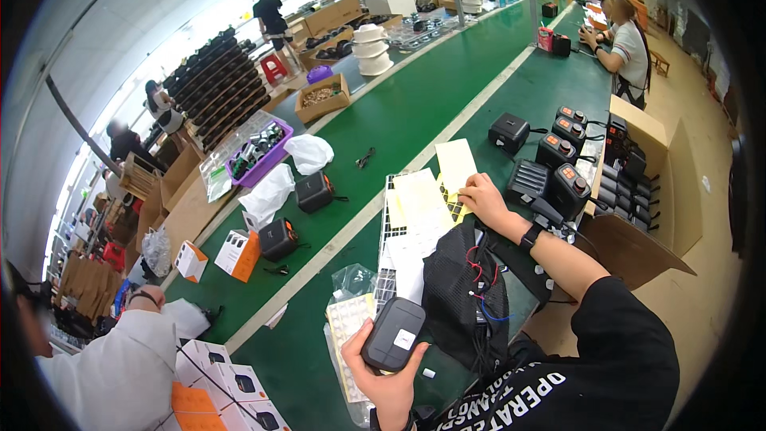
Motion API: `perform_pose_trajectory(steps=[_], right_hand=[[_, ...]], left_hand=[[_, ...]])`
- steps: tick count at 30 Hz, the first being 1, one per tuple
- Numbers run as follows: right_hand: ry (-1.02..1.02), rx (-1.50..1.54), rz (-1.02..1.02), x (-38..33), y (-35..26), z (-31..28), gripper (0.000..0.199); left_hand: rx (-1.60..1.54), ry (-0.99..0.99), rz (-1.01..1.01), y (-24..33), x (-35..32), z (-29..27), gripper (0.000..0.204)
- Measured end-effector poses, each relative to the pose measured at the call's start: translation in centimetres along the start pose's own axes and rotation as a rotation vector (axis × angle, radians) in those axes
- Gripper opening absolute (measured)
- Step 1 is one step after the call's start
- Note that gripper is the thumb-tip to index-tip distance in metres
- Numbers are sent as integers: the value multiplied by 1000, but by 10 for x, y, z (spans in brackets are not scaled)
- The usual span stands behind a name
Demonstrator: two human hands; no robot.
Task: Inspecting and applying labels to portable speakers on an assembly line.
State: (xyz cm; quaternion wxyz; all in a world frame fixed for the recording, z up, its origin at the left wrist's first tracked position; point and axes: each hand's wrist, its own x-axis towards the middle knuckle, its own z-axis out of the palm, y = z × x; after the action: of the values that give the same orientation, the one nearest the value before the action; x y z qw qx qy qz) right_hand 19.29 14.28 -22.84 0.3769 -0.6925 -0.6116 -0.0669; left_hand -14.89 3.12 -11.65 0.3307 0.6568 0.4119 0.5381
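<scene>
My left hand (384, 389) grips a black rounded, box-shaped device (395, 332) that has a small white label on its upper face. Farther off, the fingers of my right hand (483, 199) are bent together at the edge of some yellow paper sheets (421, 198), which lie on a white wire rack (386, 278). Another yellow sheet (456, 161) lies just beyond those fingers. Beside the held device is a sheet of pale stickers (348, 327) in clear plastic. A black mesh bag (463, 295) with red and blue wires rests between my forearms.
Black box-shaped devices (552, 150) stand on the bench to the right, next to an open carton (666, 183) of more. Two others (279, 239) sit on the green belt (351, 191). White boxes (239, 383) are stacked near a co-worker's sleeve (120, 375) at lower left.
</scene>
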Motion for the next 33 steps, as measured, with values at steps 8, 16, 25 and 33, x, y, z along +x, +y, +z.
perform_pose_trajectory(steps=[8, 16, 25, 33], right_hand=[[9, 203, -13, 88, -63, -2, 23], [-587, 341, -494, 152, -259, 146, 75], [-610, -137, -590, 164, -280, 239, 104], [-582, -21, -441, 163, -251, 198, 88]], left_hand=[[-86, 70, -4, -7, 0, -10, 77], [-89, 240, 28, 5, -14, -47, 74], [-98, 304, 79, -5, -21, -85, 78], [-162, 263, 41, -17, -21, -93, 79]])
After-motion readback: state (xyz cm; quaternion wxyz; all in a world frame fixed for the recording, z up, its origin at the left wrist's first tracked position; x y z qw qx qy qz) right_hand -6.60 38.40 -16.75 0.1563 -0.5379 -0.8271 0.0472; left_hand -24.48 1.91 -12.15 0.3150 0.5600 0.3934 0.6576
